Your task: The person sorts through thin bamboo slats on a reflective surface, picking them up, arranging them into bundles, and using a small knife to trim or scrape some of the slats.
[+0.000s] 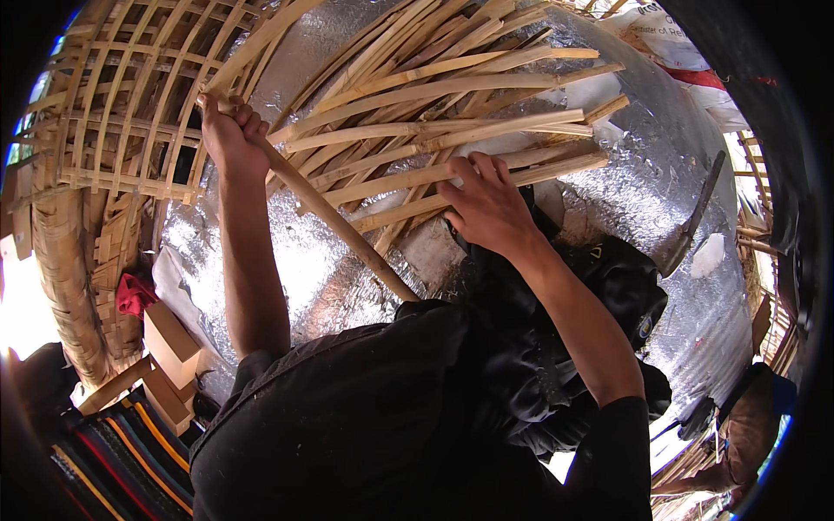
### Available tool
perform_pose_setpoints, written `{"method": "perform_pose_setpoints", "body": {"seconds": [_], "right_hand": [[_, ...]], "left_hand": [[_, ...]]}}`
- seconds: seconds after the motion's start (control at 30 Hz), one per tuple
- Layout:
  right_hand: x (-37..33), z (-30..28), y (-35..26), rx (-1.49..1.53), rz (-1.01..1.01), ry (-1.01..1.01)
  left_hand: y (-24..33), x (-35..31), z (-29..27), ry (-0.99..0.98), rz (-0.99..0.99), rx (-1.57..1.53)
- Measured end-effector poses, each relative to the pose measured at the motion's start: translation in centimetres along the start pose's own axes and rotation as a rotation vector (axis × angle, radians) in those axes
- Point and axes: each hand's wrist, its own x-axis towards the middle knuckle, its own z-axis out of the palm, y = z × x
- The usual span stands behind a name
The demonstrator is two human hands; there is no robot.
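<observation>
My left hand (233, 143), at the upper left, is closed around a bamboo pole (343, 230). The pole slants down to the right until its lower end meets my dark clothing. Beside that fist, a broad split bamboo piece (265, 39) runs up toward the top edge. Right of centre, my right hand (491, 200) has its fingers bent over the near edge of a heap of split bamboo strips (434, 91). A bamboo strip (556, 171) passes between its thumb and fingers, partly hidden by them. The strips lie roughly crosswise, overlapping one another.
Shiny silver sheeting (643, 174) covers the ground beneath the strips. A woven bamboo lattice (122, 95) stands at the left. A slim dark curved object (699, 213) lies at the right. Cardboard boxes (174, 347) and a striped cloth (122, 451) sit lower left.
</observation>
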Motion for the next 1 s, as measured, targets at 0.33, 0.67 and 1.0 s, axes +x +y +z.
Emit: {"method": "perform_pose_setpoints", "body": {"seconds": [0.33, 0.67, 1.0], "right_hand": [[-1.6, -4.6, 2.7, 0.248, 0.152, -0.066], [-2.9, -8.5, 6.4, 0.53, 0.389, 0.281], [9.7, -12.5, 3.1, -0.242, -0.04, 0.269]], "left_hand": [[0.3, -0.2, 0.1, 0.011, -0.004, 0.019], [0.2, -0.4, 2.0, -0.02, -0.02, -0.009], [2.0, -2.8, 4.1, -0.088, -0.036, -0.081]]}}
